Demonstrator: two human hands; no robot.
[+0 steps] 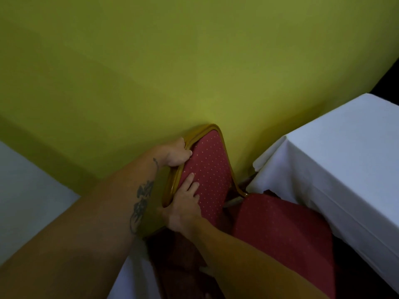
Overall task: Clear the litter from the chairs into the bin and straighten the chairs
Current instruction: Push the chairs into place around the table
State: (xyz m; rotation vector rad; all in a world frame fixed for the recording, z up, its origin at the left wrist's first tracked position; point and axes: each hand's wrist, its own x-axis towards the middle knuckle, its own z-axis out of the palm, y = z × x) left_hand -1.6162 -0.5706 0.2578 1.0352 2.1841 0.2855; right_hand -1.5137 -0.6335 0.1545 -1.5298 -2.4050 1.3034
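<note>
Against the yellow wall (pixel 151 61), left hand (pixel 177 153) grips the chair back (pixel 207 169) rim, right hand (pixel 185 206) lies flat on it.

Dim, soft and slightly blurred, with wide-angle bending and dark lower corners

A yellow-green tablecloth (pixel 172 61) fills most of the view, smooth and unlit, its surface shading darker toward the left. To the right of it, just beside its curved edge, stands a table under a white tablecloth (pixel 345 158), the cloth hanging in a folded corner toward the green one. Beyond that white cloth, at the far upper right, the room is dark. Left of the green tablecloth, below its lower edge, another white cloth (pixel 28 190) shows, pale and bluish in the dim light. The whole scene is weakly lit.
</note>
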